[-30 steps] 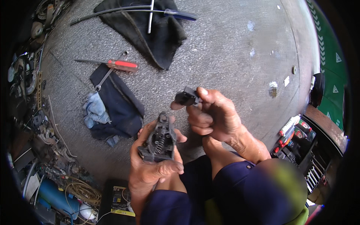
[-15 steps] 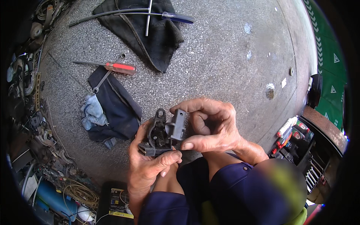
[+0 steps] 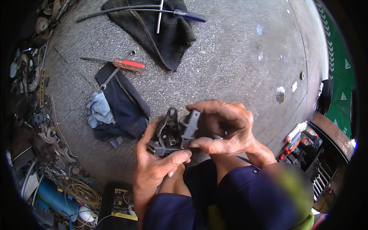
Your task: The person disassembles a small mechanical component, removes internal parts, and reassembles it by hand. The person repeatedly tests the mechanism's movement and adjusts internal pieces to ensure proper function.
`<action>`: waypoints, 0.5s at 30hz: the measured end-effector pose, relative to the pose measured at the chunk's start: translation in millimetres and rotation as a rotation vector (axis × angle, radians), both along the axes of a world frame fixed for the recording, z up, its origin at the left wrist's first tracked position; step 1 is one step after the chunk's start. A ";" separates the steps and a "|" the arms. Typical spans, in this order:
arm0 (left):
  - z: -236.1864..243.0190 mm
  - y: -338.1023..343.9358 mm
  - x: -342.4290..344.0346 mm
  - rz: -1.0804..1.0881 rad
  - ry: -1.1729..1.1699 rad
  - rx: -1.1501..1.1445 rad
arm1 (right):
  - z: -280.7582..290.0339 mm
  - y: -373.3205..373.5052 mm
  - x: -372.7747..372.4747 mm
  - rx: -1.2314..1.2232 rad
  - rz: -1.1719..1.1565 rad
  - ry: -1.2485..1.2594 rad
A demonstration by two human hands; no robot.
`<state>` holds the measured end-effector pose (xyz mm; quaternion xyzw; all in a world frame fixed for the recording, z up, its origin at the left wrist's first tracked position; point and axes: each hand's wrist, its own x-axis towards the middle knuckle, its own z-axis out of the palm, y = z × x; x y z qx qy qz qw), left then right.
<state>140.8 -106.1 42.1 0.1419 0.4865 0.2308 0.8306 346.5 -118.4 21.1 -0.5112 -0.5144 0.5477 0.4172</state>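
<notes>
My left hand (image 3: 159,165) is closed round a black plastic housing (image 3: 165,130), thumb along its near edge. A coil spring (image 3: 172,139) shows inside its open face. Just right of the housing, my right hand (image 3: 242,130) grips a grey plastic block (image 3: 191,125) between thumb and forefinger, with a small hole near its top. Its other fingers are curled in behind. The block stands tilted beside the housing; whether the two touch I cannot tell. Both parts are held above my knees.
A red-handled screwdriver (image 3: 130,65) and a spanner (image 3: 109,78) lie on dark cloth (image 3: 124,111) beside a pale blue rag (image 3: 100,109). Farther off, a blue-handled screwdriver (image 3: 189,15) rests on black cloth (image 3: 168,48). Scrap parts (image 3: 42,130) line the left; a tool cart (image 3: 331,134) stands right.
The whole view has shifted slightly, so the floor and cloths sit farther right. The grey block looks a little farther from the housing and more tilted. Both hands keep their grips.
</notes>
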 end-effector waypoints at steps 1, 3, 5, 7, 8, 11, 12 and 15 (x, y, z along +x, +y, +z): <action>0.5 0.1 -0.5 -0.007 0.013 -0.003 | 4.1 2.0 3.0 -0.023 0.009 -0.048; 1.4 1.2 -1.5 -0.019 0.039 -0.008 | 7.3 3.8 5.7 -0.042 0.009 -0.121; 1.2 1.8 0.6 -0.025 0.059 0.021 | 3.1 2.3 7.9 0.001 -0.034 -0.110; 0.4 0.3 2.9 -0.009 0.085 0.057 | 3.2 2.3 11.0 0.014 -0.049 -0.108; -0.5 -0.3 2.1 -0.023 0.096 0.060 | 4.7 2.6 12.3 0.015 -0.032 -0.122; -3.5 -2.8 -2.8 -0.057 0.128 0.083 | 9.7 0.5 11.7 0.070 0.025 -0.086; -5.5 -4.4 -4.4 -0.065 0.138 0.098 | 12.8 2.1 9.5 0.115 0.060 -0.098; -6.0 -7.3 -4.4 -0.046 0.175 0.132 | 9.6 -7.5 -2.3 0.250 0.067 -0.114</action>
